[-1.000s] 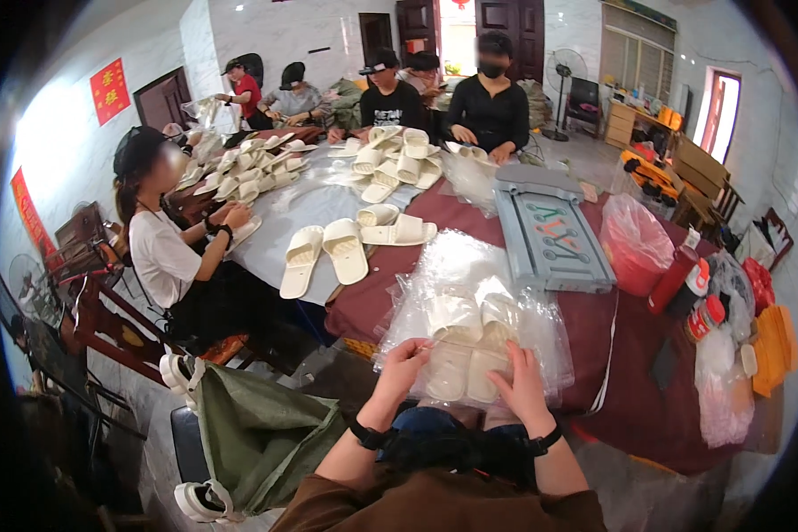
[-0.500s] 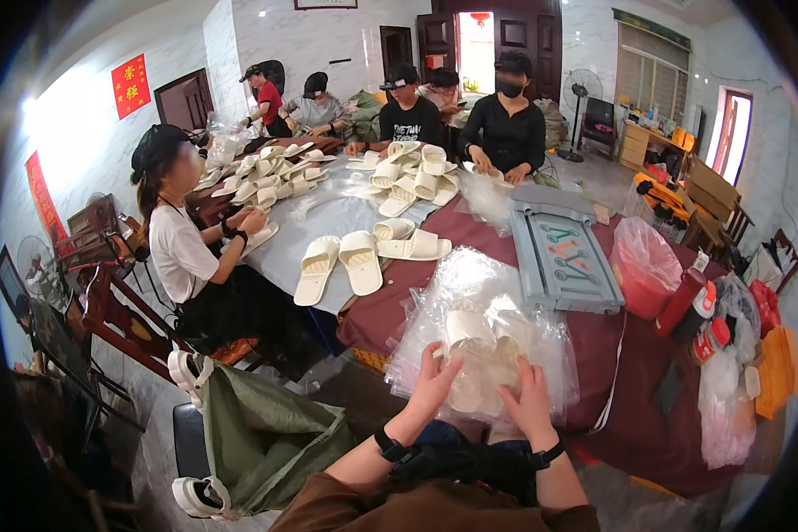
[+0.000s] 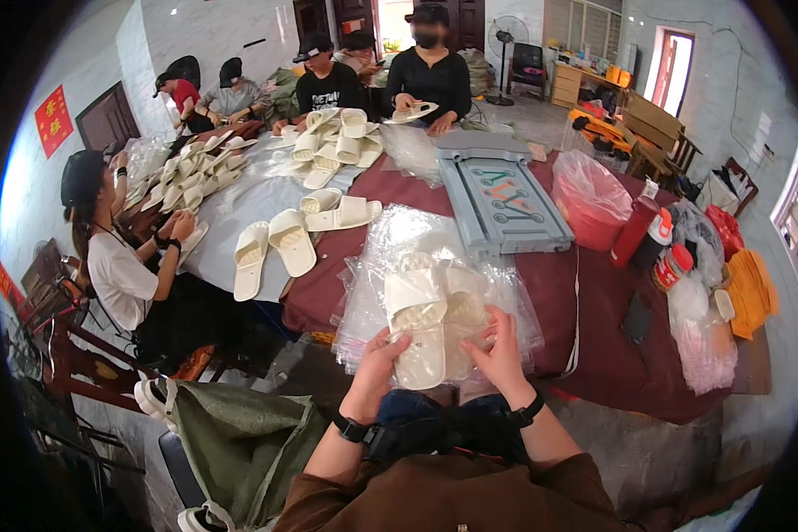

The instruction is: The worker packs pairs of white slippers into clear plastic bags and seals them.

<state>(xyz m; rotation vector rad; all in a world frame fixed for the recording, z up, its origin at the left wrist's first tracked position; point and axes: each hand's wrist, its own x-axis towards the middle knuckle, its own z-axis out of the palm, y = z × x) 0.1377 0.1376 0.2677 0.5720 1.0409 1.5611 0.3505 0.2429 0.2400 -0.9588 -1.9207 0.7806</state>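
A pair of cream slippers (image 3: pixel 419 308) lies in a clear plastic bag at the near table edge, toes toward the far side. My left hand (image 3: pixel 374 372) is closed on the left side of the bagged slippers, thumb on top near the heel. On the other side, my right hand (image 3: pixel 498 350) pinches the bag's plastic beside the second slipper, which the film partly blurs. Under them spreads a pile of clear plastic bags (image 3: pixel 362 297). Several unbagged cream slippers (image 3: pixel 291 241) rest just beyond my left hand.
A grey folded plastic stand (image 3: pixel 505 226) lies beyond the bags. To its right are a pink bag-lined bin (image 3: pixel 591 208), a red bottle (image 3: pixel 635 232) and a phone (image 3: pixel 636 317). Co-workers sit around heaped slippers (image 3: pixel 186 182). A green sack (image 3: pixel 239 443) hangs at my left.
The view has shifted right, so the table appears further left. The bagged slippers now show more plainly between my hands, and my left hand has moved to grip their side near the heel.
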